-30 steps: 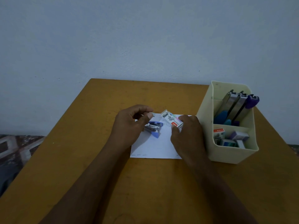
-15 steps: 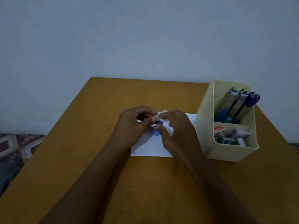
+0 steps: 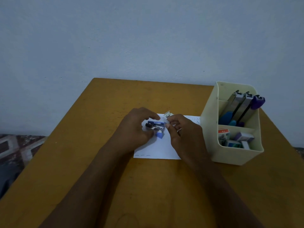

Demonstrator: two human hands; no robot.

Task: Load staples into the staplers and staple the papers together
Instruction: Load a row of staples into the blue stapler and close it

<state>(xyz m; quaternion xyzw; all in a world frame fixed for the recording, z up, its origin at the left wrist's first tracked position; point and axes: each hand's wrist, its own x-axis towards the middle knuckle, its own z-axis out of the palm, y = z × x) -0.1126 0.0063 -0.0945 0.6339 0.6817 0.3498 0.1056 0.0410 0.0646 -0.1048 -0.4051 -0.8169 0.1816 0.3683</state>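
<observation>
left hand [image 3: 134, 129] fingers grip the blue stapler [image 3: 155, 126]; right hand [image 3: 184, 134] fingers clasp the staple box [image 3: 168, 114].

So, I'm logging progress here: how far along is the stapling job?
Done: the blue stapler is open over the paper. In hand: the left hand grips it while the right hand holds a staple box beside it, apparently loading. Left: stapling the paper, plus three staplers waiting in the organizer.
</observation>
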